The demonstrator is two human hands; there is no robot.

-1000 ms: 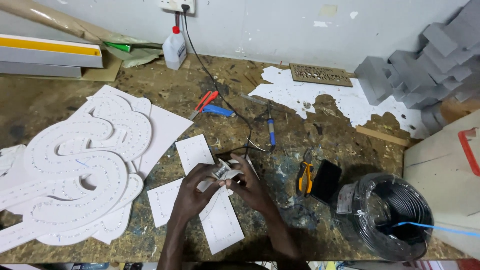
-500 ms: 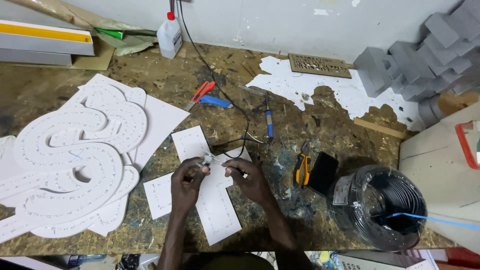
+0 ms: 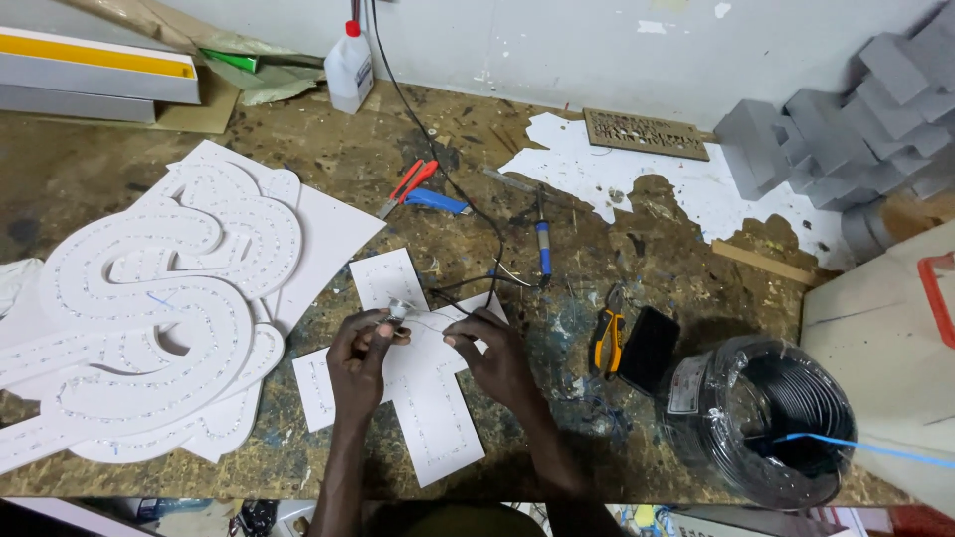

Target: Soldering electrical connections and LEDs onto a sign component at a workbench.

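Head view shows two hands over a white cross panel (image 3: 423, 398) near the front edge of the bench (image 3: 637, 249). Left hand (image 3: 360, 358) pinches a small silver part (image 3: 397, 310), fingers closed on it. Right hand (image 3: 494, 350) pinches a thin wire (image 3: 450, 303) that runs to the part. The part sits just above the panel, between both hands. I think it helps to hold the part steady, keep the wire tight but not pulled hard, and keep fingertips back from the bare end.

Right of the hands lie yellow pliers (image 3: 608, 341) and a black wire coil (image 3: 764, 423). Left is a stack of big white letters (image 3: 149, 308). Farther back lie a soldering iron (image 3: 543, 249), red cutters (image 3: 408, 184), and a white bottle (image 3: 349, 68) at the back edge.
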